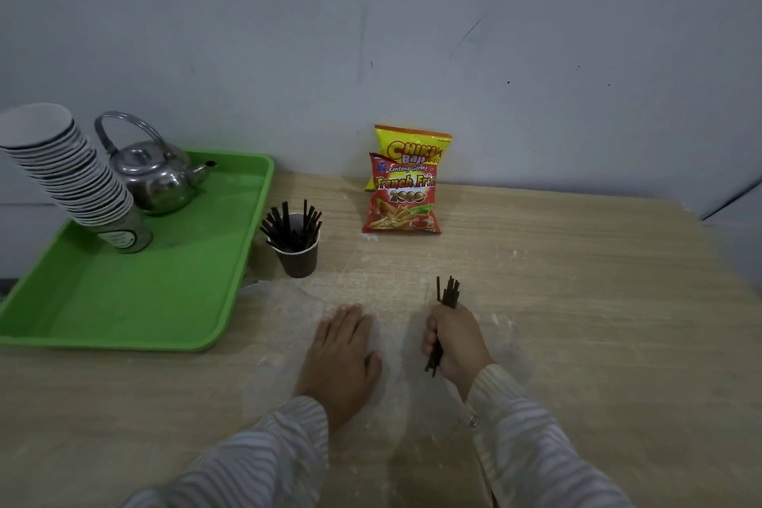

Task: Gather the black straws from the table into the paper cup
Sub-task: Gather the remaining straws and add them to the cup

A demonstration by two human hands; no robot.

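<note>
Right hand (451,336): fist wrapped round a bunch of black straws (447,293).
Left hand (344,346): flat, holding nothing.
Straws: probably light, stiff, slippery; grip mid-bunch.
Paper cup (299,256): ahead of left hand.

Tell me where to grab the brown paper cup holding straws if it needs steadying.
Grip the paper cup round its lower wall, from its right, open-table side. Straws fan above the rim, blocking a top grasp, and the green tray crowds its left.
</note>
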